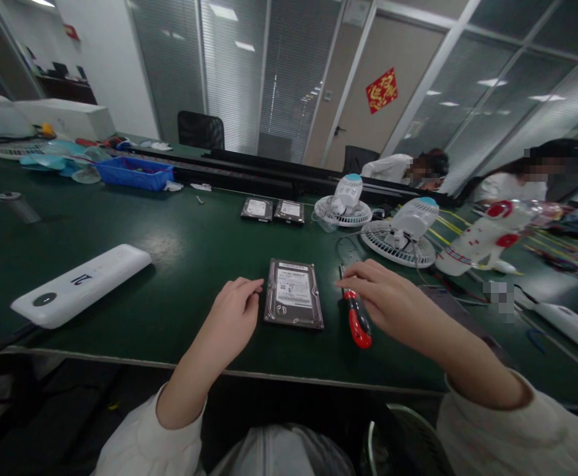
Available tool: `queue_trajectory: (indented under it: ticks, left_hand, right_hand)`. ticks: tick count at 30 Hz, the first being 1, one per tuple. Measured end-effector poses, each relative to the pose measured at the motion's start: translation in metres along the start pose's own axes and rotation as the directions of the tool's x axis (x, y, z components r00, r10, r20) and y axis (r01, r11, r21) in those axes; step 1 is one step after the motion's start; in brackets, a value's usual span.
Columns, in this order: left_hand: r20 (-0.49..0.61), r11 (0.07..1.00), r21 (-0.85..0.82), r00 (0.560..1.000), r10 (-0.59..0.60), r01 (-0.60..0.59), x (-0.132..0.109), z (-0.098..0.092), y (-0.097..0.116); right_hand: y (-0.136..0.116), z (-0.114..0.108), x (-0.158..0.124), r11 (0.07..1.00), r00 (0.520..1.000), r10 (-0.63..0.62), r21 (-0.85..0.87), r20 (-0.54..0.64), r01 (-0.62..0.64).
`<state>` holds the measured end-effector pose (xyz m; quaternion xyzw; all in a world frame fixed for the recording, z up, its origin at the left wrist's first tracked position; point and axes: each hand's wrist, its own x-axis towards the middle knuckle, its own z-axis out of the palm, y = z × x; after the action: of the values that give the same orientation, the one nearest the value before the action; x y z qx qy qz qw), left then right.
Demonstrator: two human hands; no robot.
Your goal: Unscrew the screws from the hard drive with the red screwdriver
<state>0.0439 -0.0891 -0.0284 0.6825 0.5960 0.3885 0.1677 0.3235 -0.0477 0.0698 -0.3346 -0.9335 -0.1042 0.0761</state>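
Note:
A hard drive [293, 294] lies label side up on the green table in front of me. Just left of it is my left hand [236, 311], its fingers loosely bent and apart, with nothing in them. To the drive's right, a red and black screwdriver [358, 320] lies with its handle toward me. My right hand [380, 291] is beside and over the screwdriver's shaft, fingers stretched out and not wrapped round it. Whether the fingertips touch the shaft I cannot tell.
Two more hard drives [257, 209] lie farther back, near white fans [400, 238]. A long white device marked 21 [80, 284] is at the left, with a blue bin [135, 175] beyond it. The table's front edge runs close below my hands. Two people sit at the far right.

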Motion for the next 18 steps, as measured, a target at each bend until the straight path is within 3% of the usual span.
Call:
queue_trajectory:
  ticks: [4,7,10,13,16,18]
  left_hand:
    - [0.000,1.000,-0.016,1.000,0.009,-0.009,-0.001,-0.001,0.000]
    - [-0.016,0.998,-0.061,1.000,-0.022,0.021,-0.001,-0.001,-0.001]
    - [-0.007,0.990,-0.125,0.998,-0.062,0.061,-0.001,-0.002,-0.003]
    - [0.013,0.977,-0.190,0.995,-0.095,0.096,-0.001,-0.003,-0.005]
    - [0.017,0.966,-0.226,0.993,-0.121,0.122,-0.002,-0.003,-0.007]
    - [0.009,0.962,-0.243,0.992,-0.125,0.123,-0.003,-0.002,-0.007]
  right_hand:
    - [-0.007,0.022,-0.050,0.999,1.000,-0.015,-0.039,0.004,0.016]
    - [-0.015,0.035,-0.064,0.994,0.999,-0.054,-0.095,0.002,0.054]
    - [-0.015,0.039,-0.063,0.987,0.996,-0.091,-0.138,-0.026,0.086]
    - [-0.009,0.038,-0.058,0.995,0.992,-0.087,-0.052,-0.090,0.083]
    - [-0.003,0.034,-0.051,0.996,0.972,0.020,0.093,-0.235,0.002]
    - [-0.001,0.030,-0.043,0.978,0.907,0.158,0.187,-0.391,-0.090]
